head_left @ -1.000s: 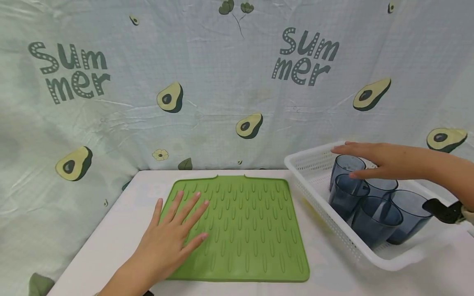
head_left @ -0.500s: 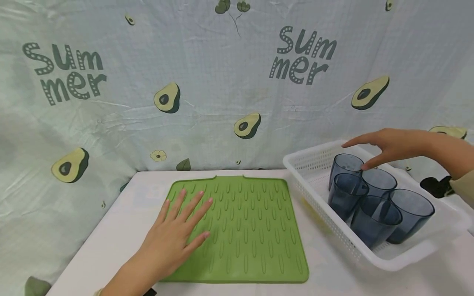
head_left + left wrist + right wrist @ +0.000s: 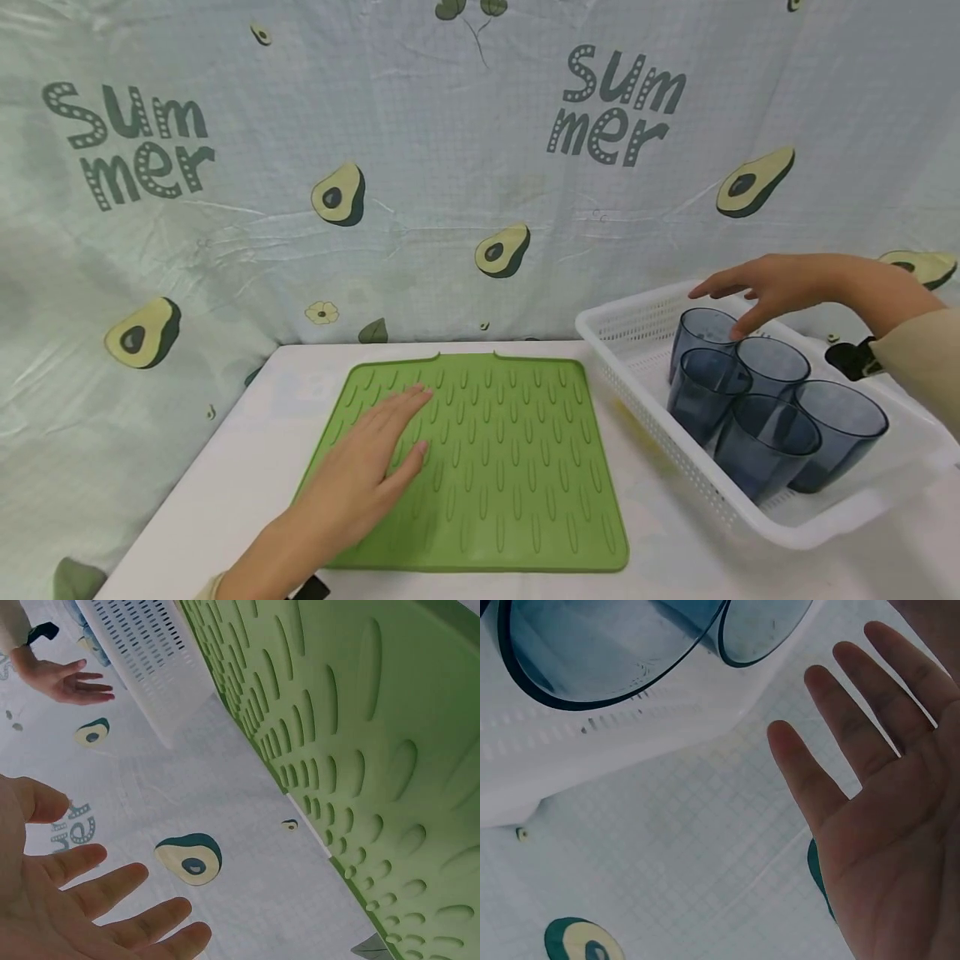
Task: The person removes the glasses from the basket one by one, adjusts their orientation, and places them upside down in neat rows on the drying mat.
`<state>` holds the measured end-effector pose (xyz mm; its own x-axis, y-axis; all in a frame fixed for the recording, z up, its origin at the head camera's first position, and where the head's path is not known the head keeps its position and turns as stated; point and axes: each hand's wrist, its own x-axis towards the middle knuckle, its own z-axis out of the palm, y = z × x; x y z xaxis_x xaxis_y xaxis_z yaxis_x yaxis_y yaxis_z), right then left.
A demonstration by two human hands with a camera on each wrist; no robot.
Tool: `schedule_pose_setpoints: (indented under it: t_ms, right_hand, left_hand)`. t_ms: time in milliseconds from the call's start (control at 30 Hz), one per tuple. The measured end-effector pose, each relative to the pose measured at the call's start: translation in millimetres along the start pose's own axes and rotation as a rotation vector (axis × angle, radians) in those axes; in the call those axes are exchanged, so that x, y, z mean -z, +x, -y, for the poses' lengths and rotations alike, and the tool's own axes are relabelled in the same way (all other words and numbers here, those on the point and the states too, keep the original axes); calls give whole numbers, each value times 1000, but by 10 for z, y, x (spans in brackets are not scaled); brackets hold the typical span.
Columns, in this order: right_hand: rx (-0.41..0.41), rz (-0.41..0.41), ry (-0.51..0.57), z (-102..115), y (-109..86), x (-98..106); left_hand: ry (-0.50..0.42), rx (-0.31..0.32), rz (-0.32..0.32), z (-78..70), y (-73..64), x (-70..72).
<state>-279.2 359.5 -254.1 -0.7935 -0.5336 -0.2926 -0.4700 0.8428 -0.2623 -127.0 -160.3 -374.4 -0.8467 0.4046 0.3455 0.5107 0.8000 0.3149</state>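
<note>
My right hand (image 3: 780,287) hovers over the back of a white plastic basket (image 3: 795,533) with its fingers spread loosely. Below it stand several blue-tinted drinking glasses (image 3: 693,346). In the head view the thumb tip overlaps the rim of the back glass; whether they touch I cannot tell. The right wrist view shows the right palm (image 3: 892,802) bare, beside a glass rim (image 3: 577,705). Above the left part of a green ribbed drying mat (image 3: 510,467) is my left hand (image 3: 360,458), fingers extended and holding nothing.
The mat lies on a white table (image 3: 255,433), with the basket standing to its right. Behind them hangs a pale curtain (image 3: 420,108) printed with avocados and lettering. A black wrist strap (image 3: 851,360) shows near the right sleeve.
My right hand has risen slightly and drawn back from over the glasses, its fingers now more relaxed. The left hand's spread fingers have come together.
</note>
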Motion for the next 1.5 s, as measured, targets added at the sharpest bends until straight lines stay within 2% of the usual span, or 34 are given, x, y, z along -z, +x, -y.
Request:
schedule_pose_setpoints:
  t_ms: [200,367,467,567,867,1133,1433,1500]
  right_hand:
    - [3,71,111,-82,48,0]
    - [-37,149,235,-149,112,-13]
    - [-77,203,262,-162,153,-32]
    - [-113,229,241,-165,192,-54]
    - [-140,216,185,-175,300,-77]
    - [-155,193,108,-154,355,-53]
    - [-258,152,157,-172,365,-80]
    - [-284,156,208,-189,371,-85]
  left_hand:
    - [-77,17,-29,-32,16,-9]
    - [-142,37,-47,-59,24,-14]
    - [-166,18,-68,-68,33,-28]
    - [-186,2,-78,-82,41,-45]
    - [-237,17,-63,-102,47,-69]
    - [-229,7,-67,-115,52,-76]
    - [-235,-15,-85,-126,37,-78]
    - [-230,-14,-83,-125,31,-82]
